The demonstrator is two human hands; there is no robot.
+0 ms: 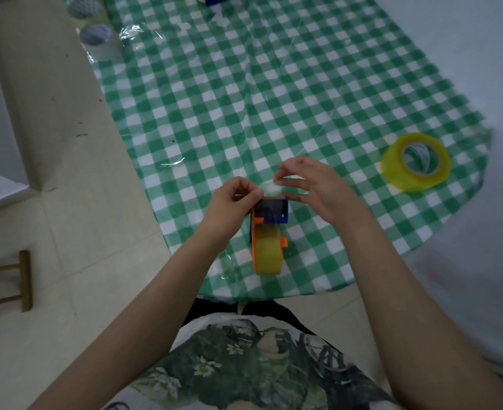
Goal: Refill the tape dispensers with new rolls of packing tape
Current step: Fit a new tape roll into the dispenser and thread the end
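Near the front edge of the green-and-white checked worktop [244, 99] lies the orange and blue plastic tape dispenser [254, 247], already carrying a pale yellow roll of packing tape [268, 255] on its hub. Just beyond the dispenser's dark cutter head, both my hands meet over the whitish loose end of tape [271, 188]. My left hand [232, 199] has its fingers curled tight, thumb and forefinger pinching the end close against the head. My right hand [318, 187] pinches the other side between thumb and forefinger, its remaining fingers loosely spread. I judge I am threading the end through the head. The risk is that the sticky strip folds onto itself or grabs my fingertips, and an uneven pull between my hands would skew it off the cutter. Nothing pins the dispenser, so a hard tug could drag or tip it. Well to the right of the dispenser waits a spare bright yellow tape roll [415, 162], lying on its side and free to roll off the cloth if bumped.
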